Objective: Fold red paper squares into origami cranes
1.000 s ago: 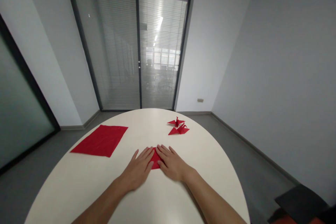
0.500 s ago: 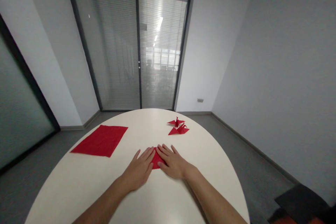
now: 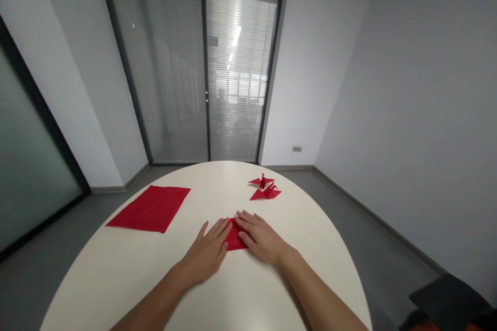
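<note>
Filling the upper middle of the frame is the glass sliding door point(image 3: 202, 72), blinds down, dark frame. Below it the round white table point(image 3: 116, 274) takes up the whole lower middle, its far edge curving just under the door. At the left edge a frosted glass panel point(image 3: 27, 165) runs down to the grey floor. In the bottom right corner, a dark seat point(image 3: 446, 300) pokes in.

On the table, left of centre, a flat red sheet point(image 3: 149, 208) lies alone, well apart from the hands. Both forearms come up from the bottom edge to centre frame. The left hand point(image 3: 207, 253) is laid palm down, fingers stretched out and slightly spread, gripping nothing, its fingertips on the left edge of the folded red paper point(image 3: 235, 238). The right hand point(image 3: 261, 238) is just as flat, fingers extended and pointing up-left, covering the right side of that paper. The folded piece sits on the tabletop between the two hands, only a small wedge showing.

Up and right of the hands, near the far rim, two small red paper cranes point(image 3: 264, 189) stand just beside each other. Smallest of all, a wall socket point(image 3: 296, 148) on the back wall, right of the door.
</note>
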`<move>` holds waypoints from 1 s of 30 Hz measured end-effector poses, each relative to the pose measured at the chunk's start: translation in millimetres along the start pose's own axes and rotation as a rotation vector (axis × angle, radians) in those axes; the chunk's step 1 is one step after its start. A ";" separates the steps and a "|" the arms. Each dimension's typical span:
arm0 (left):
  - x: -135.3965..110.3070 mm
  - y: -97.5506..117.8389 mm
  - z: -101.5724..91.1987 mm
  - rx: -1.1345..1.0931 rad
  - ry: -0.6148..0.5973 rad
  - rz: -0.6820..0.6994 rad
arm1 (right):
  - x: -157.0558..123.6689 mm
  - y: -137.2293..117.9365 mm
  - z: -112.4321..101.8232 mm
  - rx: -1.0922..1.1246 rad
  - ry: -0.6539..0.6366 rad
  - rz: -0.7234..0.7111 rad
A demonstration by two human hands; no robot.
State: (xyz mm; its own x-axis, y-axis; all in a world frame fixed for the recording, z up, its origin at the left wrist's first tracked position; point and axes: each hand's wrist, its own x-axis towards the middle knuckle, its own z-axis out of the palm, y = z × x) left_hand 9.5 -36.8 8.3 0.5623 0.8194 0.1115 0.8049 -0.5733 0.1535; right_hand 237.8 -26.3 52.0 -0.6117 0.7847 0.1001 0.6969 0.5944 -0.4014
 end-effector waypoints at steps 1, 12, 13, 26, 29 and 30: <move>0.0 0.1 -0.6 -0.002 -0.002 -0.001 | 1.4 -2.2 4.0 0.001 -0.032 0.004; -2.0 -9.1 -12.7 0.136 0.115 -0.231 | 4.8 -5.9 14.5 -0.027 -0.087 0.061; -0.5 -8.0 -12.9 0.129 0.147 -0.214 | 5.3 -5.9 15.0 -0.027 -0.083 0.060; 2.8 4.8 -7.0 0.032 -0.023 -0.133 | -5.1 13.4 -7.1 0.033 -0.206 0.072; 2.8 4.5 -4.3 0.026 -0.012 -0.131 | -9.5 12.9 -11.5 0.029 -0.150 0.042; 2.9 4.3 -3.2 0.024 -0.008 -0.130 | -9.6 11.2 -11.6 0.029 -0.126 0.018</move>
State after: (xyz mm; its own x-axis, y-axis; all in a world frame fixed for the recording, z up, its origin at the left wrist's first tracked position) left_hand 14.0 -36.9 12.3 0.4546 0.8867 0.0843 0.8753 -0.4623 0.1421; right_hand 255.8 -25.1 57.1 -0.6424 0.7660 -0.0222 0.6984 0.5733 -0.4284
